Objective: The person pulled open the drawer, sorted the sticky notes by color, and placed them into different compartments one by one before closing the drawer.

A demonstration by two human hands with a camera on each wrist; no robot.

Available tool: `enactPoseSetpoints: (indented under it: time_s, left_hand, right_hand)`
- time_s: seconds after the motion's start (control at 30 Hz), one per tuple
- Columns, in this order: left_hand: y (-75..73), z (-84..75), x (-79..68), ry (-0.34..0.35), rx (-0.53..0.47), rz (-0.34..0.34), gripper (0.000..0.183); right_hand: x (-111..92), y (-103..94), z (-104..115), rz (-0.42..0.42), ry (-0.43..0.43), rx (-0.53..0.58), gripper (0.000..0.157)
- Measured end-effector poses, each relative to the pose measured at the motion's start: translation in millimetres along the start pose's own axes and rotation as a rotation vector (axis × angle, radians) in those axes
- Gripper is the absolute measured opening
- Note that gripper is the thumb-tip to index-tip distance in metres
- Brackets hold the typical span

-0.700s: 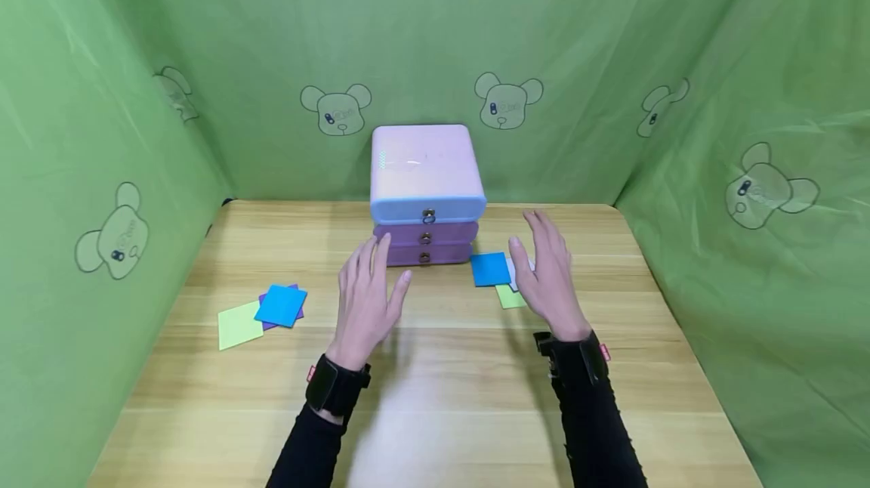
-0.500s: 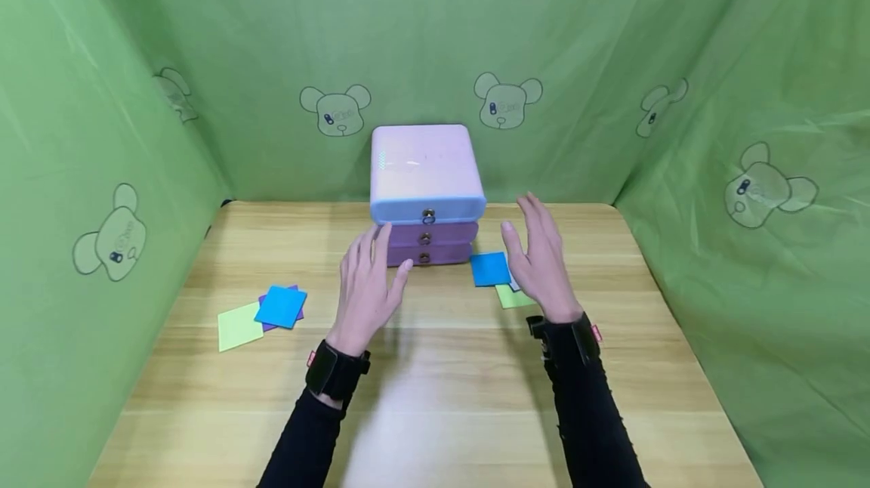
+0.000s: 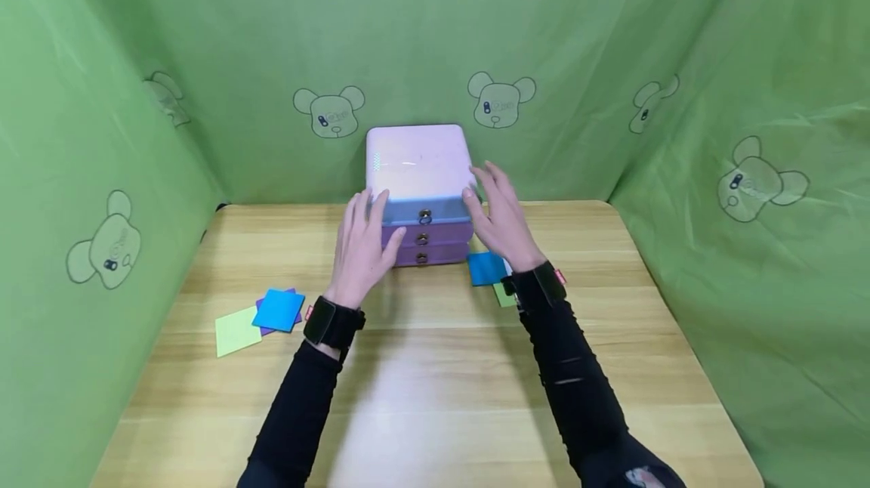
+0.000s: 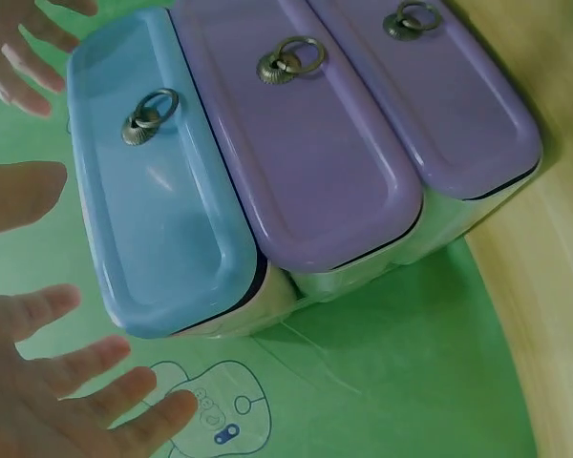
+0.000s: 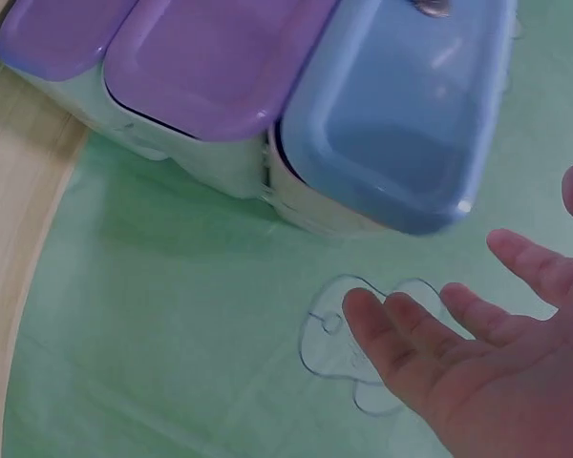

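Observation:
A small three-drawer box (image 3: pixel 421 163) stands at the back of the table, its top drawer (image 4: pixel 162 191) blue and the two drawers below purple. Each drawer front carries a metal ring pull (image 4: pixel 291 62). My left hand (image 3: pixel 359 246) hovers in front of the box's left side, fingers spread and holding nothing. At the right front corner is my right hand (image 3: pixel 503 223), its fingers loosely extended around that side. The right wrist view shows a gap between those fingers (image 5: pixel 392 343) and the blue drawer. Whether the left fingertips touch the box cannot be told.
On the left of the wooden table (image 3: pixel 435 397) lie overlapping paper squares: a blue square (image 3: pixel 279 310), a purple one beneath, and a light green square (image 3: pixel 238 331). Another blue square (image 3: pixel 485 268) and a green one (image 3: pixel 504 295) lie under my right wrist. Green cloth (image 3: pixel 421 35) surrounds the table.
Both hands have moved forward toward the box. The right hand has also come left, from above the right paper squares to the box's right side. The box has stayed in place.

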State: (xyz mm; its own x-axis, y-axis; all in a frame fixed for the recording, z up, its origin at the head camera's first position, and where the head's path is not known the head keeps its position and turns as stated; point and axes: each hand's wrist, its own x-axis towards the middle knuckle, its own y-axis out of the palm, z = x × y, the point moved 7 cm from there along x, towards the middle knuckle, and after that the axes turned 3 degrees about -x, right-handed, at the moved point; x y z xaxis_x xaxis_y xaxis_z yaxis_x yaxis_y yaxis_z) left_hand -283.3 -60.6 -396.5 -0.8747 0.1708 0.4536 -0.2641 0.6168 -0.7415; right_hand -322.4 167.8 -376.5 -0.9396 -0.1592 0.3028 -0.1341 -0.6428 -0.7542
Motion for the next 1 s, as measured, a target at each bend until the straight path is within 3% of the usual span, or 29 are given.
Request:
enactPoseSetpoints:
  time_s: [0.17,0.37,0.7,1.0]
  left_hand:
    - [7.9,2.6,15.6,0.024,0.015,0.032,0.065]
    - [16.9,7.5,20.7,0.011,0.014,0.065,0.053]
    - [18.1,12.0,24.4,0.014,-0.059,-0.002,0.036]
    - [15.2,19.4,27.9,-0.049,-0.123,0.026,0.032]
  right_hand:
    - [18.3,14.9,-2.2,0.057,-0.021,-0.022,0.053]
    - [29.1,30.5,-8.0,0.115,-0.057,-0.024,0.052]
    - [25.1,40.0,-15.1,0.072,-0.039,0.015,0.052]
    - [20.0,42.9,-8.4,0.051,-0.015,0.029,0.051]
